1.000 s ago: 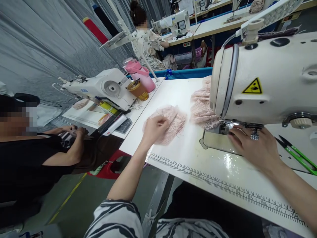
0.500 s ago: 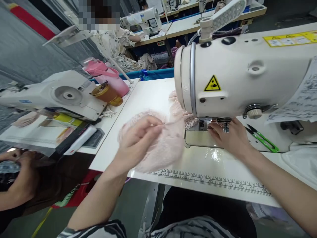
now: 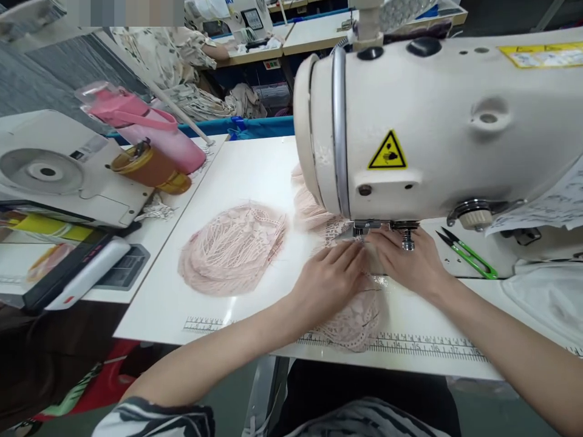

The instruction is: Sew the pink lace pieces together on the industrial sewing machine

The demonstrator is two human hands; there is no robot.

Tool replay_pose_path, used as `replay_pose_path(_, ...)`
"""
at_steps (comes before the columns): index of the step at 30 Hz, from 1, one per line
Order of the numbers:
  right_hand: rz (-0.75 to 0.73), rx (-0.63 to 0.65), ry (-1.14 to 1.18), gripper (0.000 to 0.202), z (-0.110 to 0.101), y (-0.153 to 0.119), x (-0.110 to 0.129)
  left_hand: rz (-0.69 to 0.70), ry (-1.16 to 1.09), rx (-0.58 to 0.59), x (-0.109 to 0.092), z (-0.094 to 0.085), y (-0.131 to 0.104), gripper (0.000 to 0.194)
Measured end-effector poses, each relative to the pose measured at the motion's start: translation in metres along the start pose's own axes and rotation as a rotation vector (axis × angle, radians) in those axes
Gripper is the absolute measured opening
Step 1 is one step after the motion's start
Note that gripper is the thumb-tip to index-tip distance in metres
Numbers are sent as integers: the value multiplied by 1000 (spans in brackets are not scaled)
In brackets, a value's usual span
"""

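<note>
A pink lace piece (image 3: 359,315) hangs from the presser foot (image 3: 359,229) of the white sewing machine (image 3: 428,133) toward the table's front edge. My left hand (image 3: 334,276) is closed over its upper part, fingers bent together just before the foot. Close against those fingertips, my right hand (image 3: 412,258) pinches the lace's edge under the machine head; its fingers are partly hidden by the machine. Gathered pink lace (image 3: 314,209) lies behind the foot. Left of my hands rests a stack of pink lace pieces (image 3: 232,249) on the white table.
Green thread snips (image 3: 469,255) lie right of my right hand, near white cloth (image 3: 546,291). A printed ruler (image 3: 410,345) runs along the front edge. At left stand a pink bottle (image 3: 150,127), an amber cup (image 3: 152,170) and another sewing machine (image 3: 59,164). A co-worker sits behind.
My left hand has brought a lace piece from the stack rightward to the presser foot. My right hand stays by the needle, now meeting the left. The view has shifted closer and rightward.
</note>
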State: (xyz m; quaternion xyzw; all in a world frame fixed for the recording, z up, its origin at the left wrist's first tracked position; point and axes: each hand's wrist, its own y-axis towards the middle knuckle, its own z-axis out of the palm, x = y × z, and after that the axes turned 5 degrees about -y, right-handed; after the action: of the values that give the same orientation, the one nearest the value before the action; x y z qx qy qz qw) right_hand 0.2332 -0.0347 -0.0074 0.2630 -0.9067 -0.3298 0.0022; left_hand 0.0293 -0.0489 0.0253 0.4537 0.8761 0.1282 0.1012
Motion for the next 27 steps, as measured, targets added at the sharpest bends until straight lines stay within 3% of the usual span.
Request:
replay_pose_path(2, -14, 15, 3, 28, -1, -2, 2, 10, -9, 10, -1, 8, -1, 38)
replay_pose_path(5, 27, 142, 92, 32, 2, -4, 1, 4, -48, -1, 7, 17, -2, 42)
replay_pose_path(8, 139, 278, 187, 36, 3, -4, -2, -14, -76, -19, 16, 20, -2, 43)
replay_pose_path(11, 287, 331, 251, 31, -2, -2, -2, -12, -119, -16, 23, 20, -1, 43)
replay_pose_path(16, 251, 272, 315, 30, -9, 3, 2, -19, -176, 35, 34, 19, 1, 44)
replay_pose_path(21, 155, 157, 232, 27, -1, 3, 4, -7, -231, 65, 43, 21, 1, 43)
replay_pose_path(27, 201, 182, 159, 28, -2, 4, 8, 4, -258, 77, 47, 20, 3, 43)
